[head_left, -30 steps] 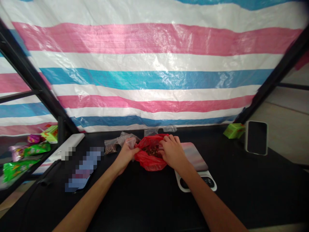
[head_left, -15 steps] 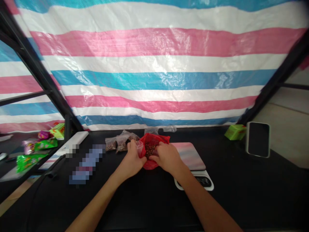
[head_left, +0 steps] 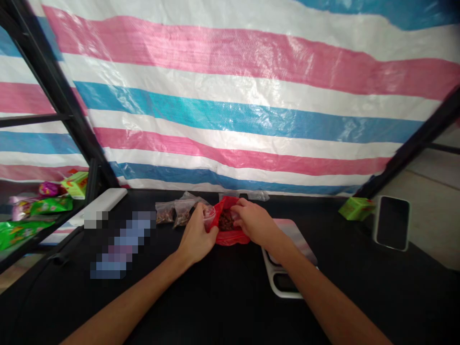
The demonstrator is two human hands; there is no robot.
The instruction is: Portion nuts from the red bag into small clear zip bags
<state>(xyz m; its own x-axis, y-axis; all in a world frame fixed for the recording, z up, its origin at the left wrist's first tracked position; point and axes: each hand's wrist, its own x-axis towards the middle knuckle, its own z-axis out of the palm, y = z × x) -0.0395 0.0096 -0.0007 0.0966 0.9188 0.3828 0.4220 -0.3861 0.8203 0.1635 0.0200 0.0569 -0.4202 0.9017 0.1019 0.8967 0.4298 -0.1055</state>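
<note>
While the left hand (head_left: 197, 235) pinches a small clear plastic piece (head_left: 209, 216) at the mouth of a red plastic bag (head_left: 232, 238), the right hand (head_left: 254, 221) lies half-curled on the bag's right edge, grip unclear; dark brown granules (head_left: 226, 222) fill it, mid-desk (head_left: 223, 297).

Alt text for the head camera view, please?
A left hand and right hand work at a red plastic bag of dark brown pieces on a black table. The left hand pinches a small clear plastic piece. Small clear bags of brown contents lie nearby, before a pink, white and blue striped tarp.
</note>
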